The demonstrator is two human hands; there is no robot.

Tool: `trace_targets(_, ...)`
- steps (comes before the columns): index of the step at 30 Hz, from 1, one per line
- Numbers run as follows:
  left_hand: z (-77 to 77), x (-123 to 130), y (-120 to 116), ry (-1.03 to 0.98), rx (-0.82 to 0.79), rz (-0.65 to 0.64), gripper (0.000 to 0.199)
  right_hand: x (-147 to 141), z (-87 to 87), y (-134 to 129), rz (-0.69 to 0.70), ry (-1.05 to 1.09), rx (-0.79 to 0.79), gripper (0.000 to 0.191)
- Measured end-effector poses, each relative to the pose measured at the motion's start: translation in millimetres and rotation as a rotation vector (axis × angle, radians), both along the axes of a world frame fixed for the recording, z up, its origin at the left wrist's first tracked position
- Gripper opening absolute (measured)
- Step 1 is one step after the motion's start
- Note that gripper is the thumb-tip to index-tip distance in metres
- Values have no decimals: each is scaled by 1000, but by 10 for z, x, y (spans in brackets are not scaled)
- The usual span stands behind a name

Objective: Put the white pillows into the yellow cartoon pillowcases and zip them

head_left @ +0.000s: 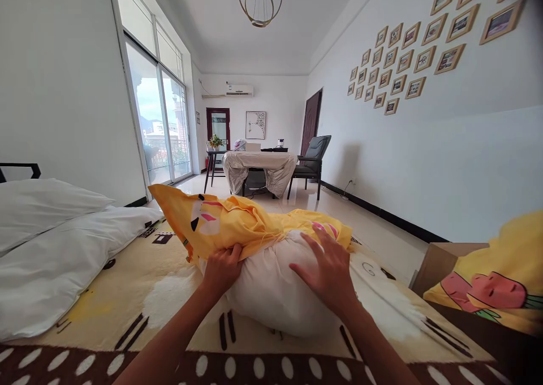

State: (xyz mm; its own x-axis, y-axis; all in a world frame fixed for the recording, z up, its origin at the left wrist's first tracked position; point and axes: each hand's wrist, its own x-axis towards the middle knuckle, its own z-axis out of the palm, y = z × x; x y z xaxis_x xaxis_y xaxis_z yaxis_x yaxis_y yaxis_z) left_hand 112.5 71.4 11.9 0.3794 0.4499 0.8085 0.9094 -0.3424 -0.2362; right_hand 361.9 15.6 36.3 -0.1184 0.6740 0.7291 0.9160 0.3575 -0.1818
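Observation:
In front of me a white pillow lies on the patterned blanket. A yellow pillowcase with a printed pattern covers its far part, bunched in folds. My left hand grips the pillowcase's near edge at the left, thumb and fingers closed on the cloth. Spread fingers of my right hand rest over the right side of the pillow, close to the pillowcase's edge.
White pillows are stacked at the left. At the right stands a cardboard box with yellow printed cloth in it. Farther back are a covered table and a dark chair.

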Motion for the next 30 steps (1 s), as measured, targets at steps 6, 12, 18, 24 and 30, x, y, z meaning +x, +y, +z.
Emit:
trace_targets(6, 141, 134, -223, 173, 162, -81, 12, 2, -241, 188, 107, 31, -315, 73)
trace_targets(12, 483, 363, -473, 252, 227, -127, 17, -335, -146, -129, 251, -119, -281, 74)
trace_targets(18, 509, 370, -784, 205, -89, 128, 15, -772, -242, -503, 383, -277, -272, 62)
trace_targets(24, 321, -146, -1045, 57, -185, 360, 18, -1167, -354, -658, 587, -458, -114, 56)
trace_targets(30, 111, -608, -1305, -267, -331, 183, 7, -1470, -310, -658, 762, -540, -70, 47)
